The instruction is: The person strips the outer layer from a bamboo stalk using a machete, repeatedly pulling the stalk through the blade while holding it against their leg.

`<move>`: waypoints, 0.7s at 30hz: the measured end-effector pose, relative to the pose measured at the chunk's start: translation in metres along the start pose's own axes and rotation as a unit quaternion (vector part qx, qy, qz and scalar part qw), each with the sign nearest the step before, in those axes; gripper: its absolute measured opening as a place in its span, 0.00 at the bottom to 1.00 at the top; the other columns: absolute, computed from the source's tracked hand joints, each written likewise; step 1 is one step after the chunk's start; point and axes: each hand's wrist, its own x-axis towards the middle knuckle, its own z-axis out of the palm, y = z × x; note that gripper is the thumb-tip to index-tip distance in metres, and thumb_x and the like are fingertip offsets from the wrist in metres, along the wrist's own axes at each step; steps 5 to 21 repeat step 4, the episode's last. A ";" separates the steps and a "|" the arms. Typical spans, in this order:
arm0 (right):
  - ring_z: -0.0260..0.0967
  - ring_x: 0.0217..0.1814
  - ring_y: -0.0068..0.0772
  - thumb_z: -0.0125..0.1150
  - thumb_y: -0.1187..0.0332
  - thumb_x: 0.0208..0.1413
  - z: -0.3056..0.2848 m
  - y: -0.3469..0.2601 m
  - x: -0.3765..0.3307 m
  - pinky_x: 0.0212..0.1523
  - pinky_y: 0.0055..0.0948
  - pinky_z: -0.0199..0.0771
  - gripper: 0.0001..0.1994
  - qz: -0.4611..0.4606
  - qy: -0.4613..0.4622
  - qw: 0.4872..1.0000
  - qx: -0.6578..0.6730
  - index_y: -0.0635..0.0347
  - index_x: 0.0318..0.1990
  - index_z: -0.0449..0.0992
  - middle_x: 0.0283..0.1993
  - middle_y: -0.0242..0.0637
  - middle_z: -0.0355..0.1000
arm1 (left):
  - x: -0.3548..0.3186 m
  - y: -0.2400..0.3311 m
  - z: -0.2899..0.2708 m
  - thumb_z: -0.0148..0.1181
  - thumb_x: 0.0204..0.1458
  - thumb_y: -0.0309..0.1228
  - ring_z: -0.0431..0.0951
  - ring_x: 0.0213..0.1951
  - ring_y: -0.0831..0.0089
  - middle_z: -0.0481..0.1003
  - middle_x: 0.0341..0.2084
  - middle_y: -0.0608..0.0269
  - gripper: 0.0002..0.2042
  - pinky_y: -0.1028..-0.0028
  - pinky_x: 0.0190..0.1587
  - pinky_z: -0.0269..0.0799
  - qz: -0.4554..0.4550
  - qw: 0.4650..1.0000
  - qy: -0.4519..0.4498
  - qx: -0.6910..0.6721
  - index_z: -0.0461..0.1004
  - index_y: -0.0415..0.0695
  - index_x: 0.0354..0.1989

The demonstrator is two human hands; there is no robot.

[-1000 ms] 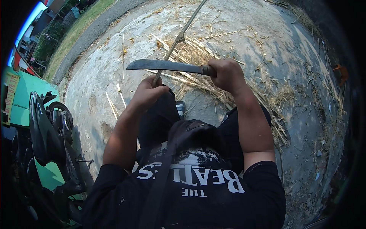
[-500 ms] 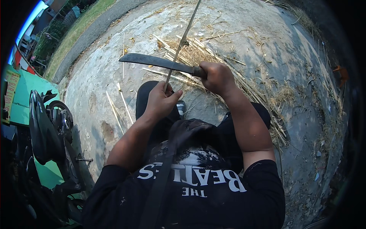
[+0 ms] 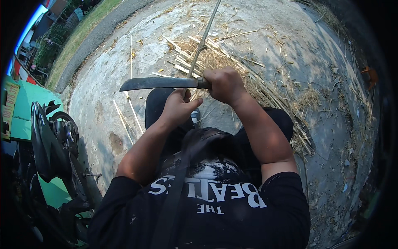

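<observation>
My right hand (image 3: 224, 85) is closed round the handle of a machete (image 3: 159, 83), whose dark broad blade points left. The blade crosses a long thin bamboo strip (image 3: 197, 57) close above my left hand (image 3: 179, 108). My left fingers grip the strip near its lower end, with the thumb stretched to the right. From there the strip slants up and away past the top of the view, with a knobbly node partway along. Part of its lower end is hidden by my left hand.
A heap of split bamboo strips (image 3: 265, 89) and curly shavings (image 3: 217, 58) lies on the concrete ground (image 3: 99, 91) ahead and to the right. Several loose strips (image 3: 133, 112) lie left of my knee. A motorcycle (image 3: 62, 137) stands at the left beside a green panel (image 3: 31, 103).
The machete has slid down the strip toward my left hand, and its blade has shifted left and lies more level. My right hand has moved left and slightly nearer.
</observation>
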 end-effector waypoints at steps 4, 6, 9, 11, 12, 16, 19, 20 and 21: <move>0.77 0.30 0.51 0.67 0.65 0.51 -0.001 0.022 0.002 0.34 0.47 0.76 0.07 0.087 -0.005 0.995 0.038 0.54 0.29 0.74 0.25 0.43 0.75 | 0.003 -0.005 -0.004 0.74 0.50 0.41 0.70 0.28 0.76 0.72 0.24 0.62 0.21 0.70 0.32 0.69 -0.084 0.994 -0.040 -0.062 0.71 0.37 0.36; 0.77 0.30 0.51 0.67 0.65 0.51 -0.001 0.022 0.002 0.34 0.47 0.76 0.07 0.087 -0.005 0.995 0.038 0.54 0.29 0.74 0.25 0.43 0.75 | 0.003 -0.005 -0.004 0.74 0.50 0.41 0.70 0.28 0.76 0.72 0.24 0.62 0.21 0.70 0.32 0.69 -0.084 0.994 -0.040 -0.062 0.71 0.37 0.36; 0.77 0.30 0.51 0.67 0.65 0.51 -0.001 0.022 0.002 0.34 0.47 0.76 0.07 0.087 -0.005 0.995 0.038 0.54 0.29 0.74 0.25 0.43 0.75 | 0.003 -0.005 -0.004 0.74 0.50 0.41 0.70 0.28 0.76 0.72 0.24 0.62 0.21 0.70 0.32 0.69 -0.084 0.994 -0.040 -0.062 0.71 0.37 0.36; 0.77 0.30 0.51 0.67 0.65 0.51 -0.001 0.022 0.002 0.34 0.47 0.76 0.07 0.087 -0.005 0.995 0.038 0.54 0.29 0.74 0.25 0.43 0.75 | 0.003 -0.005 -0.004 0.74 0.50 0.41 0.70 0.28 0.76 0.72 0.24 0.62 0.21 0.70 0.32 0.69 -0.084 0.994 -0.040 -0.062 0.71 0.37 0.36; 0.77 0.30 0.51 0.67 0.65 0.51 -0.001 0.022 0.002 0.34 0.47 0.76 0.07 0.087 -0.005 0.995 0.038 0.54 0.29 0.74 0.25 0.43 0.75 | 0.003 -0.005 -0.004 0.74 0.50 0.41 0.70 0.28 0.76 0.72 0.24 0.62 0.21 0.70 0.32 0.69 -0.084 0.994 -0.040 -0.062 0.71 0.37 0.36; 0.77 0.30 0.51 0.67 0.65 0.51 -0.001 0.022 0.002 0.34 0.47 0.76 0.07 0.087 -0.005 0.995 0.038 0.54 0.29 0.74 0.25 0.43 0.75 | 0.003 -0.005 -0.004 0.74 0.50 0.41 0.70 0.28 0.76 0.72 0.24 0.62 0.21 0.70 0.32 0.69 -0.084 0.994 -0.040 -0.062 0.71 0.37 0.36; 0.77 0.30 0.51 0.67 0.65 0.51 -0.001 0.022 0.002 0.34 0.47 0.76 0.07 0.087 -0.005 0.995 0.038 0.54 0.29 0.74 0.25 0.43 0.75 | 0.003 -0.005 -0.004 0.74 0.50 0.41 0.70 0.28 0.76 0.72 0.24 0.62 0.21 0.70 0.32 0.69 -0.084 0.994 -0.040 -0.062 0.71 0.37 0.36; 0.77 0.30 0.51 0.67 0.65 0.51 -0.001 0.022 0.002 0.34 0.47 0.76 0.07 0.087 -0.005 0.995 0.038 0.54 0.29 0.74 0.25 0.43 0.75 | 0.003 -0.005 -0.004 0.74 0.50 0.41 0.70 0.28 0.76 0.72 0.24 0.62 0.21 0.70 0.32 0.69 -0.084 0.994 -0.040 -0.062 0.71 0.37 0.36; 0.77 0.30 0.51 0.67 0.65 0.51 -0.001 0.022 0.002 0.34 0.47 0.76 0.07 0.087 -0.005 0.995 0.038 0.54 0.29 0.74 0.25 0.43 0.75 | 0.003 -0.005 -0.004 0.74 0.50 0.41 0.70 0.28 0.76 0.72 0.24 0.62 0.21 0.70 0.32 0.69 -0.084 0.994 -0.040 -0.062 0.71 0.37 0.36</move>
